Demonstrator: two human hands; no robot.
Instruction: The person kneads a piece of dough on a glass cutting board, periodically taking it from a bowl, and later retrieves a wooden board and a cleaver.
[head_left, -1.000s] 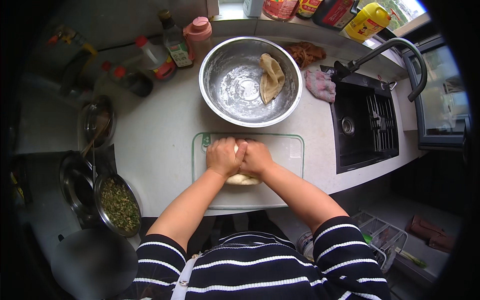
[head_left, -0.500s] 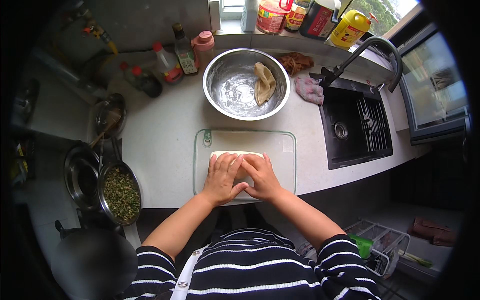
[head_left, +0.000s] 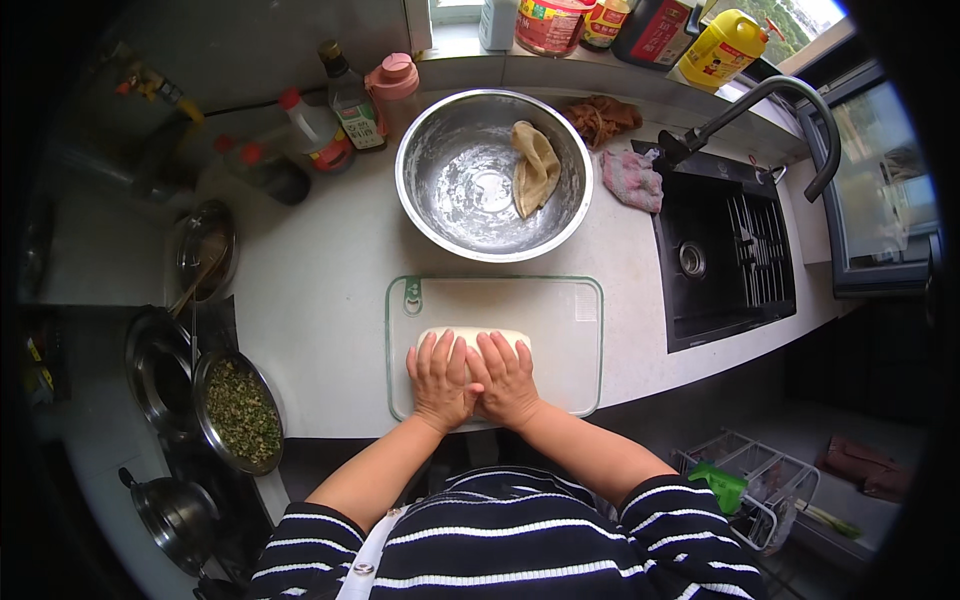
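Note:
A pale, smooth lump of dough (head_left: 472, 335) lies on a translucent cutting board (head_left: 560, 350) with a green rim, close to the counter's front edge. My left hand (head_left: 440, 385) rests on the left half of the dough, its fingers stretched forward and slightly spread. Beside it, my right hand (head_left: 507, 385) lies on the right half, fingers also extended. My thumbs meet in the middle. Both palms press down, covering most of the dough; only its far edge shows past the fingertips.
Beyond the board stands a steel bowl (head_left: 420, 200) with floury residue and a beige cloth (head_left: 537, 170). A pan of chopped green filling (head_left: 240, 415) sits at left. Bottles (head_left: 352, 105) line the back. A black sink (head_left: 700, 310) is at right, a pink cloth (head_left: 632, 182) beside it.
My hands have gone from cupping round the dough to lying flatter across it, fingers straighter. The view has shifted, so the board and bowl appear slightly lower.

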